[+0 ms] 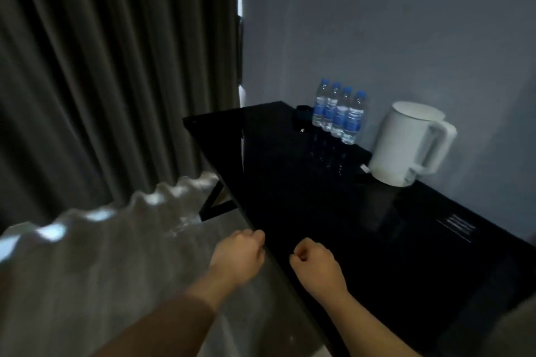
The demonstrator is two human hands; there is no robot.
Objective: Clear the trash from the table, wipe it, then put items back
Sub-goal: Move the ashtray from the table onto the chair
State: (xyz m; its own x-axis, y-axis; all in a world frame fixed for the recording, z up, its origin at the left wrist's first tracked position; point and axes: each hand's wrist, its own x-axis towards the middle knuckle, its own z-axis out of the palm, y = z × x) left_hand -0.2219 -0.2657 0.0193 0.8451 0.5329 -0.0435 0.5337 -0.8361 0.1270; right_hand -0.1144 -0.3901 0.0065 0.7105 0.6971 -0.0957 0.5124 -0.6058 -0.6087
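Left hand (237, 255) and right hand (314, 264): fingers curled, empty. Bottles (338, 113) stand at one o'clock, well apart; right hand nearer.

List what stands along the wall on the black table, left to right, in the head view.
First a small dark object, too dim to identify → four water bottles with blue caps, in a row → white kettle, its handle facing right.
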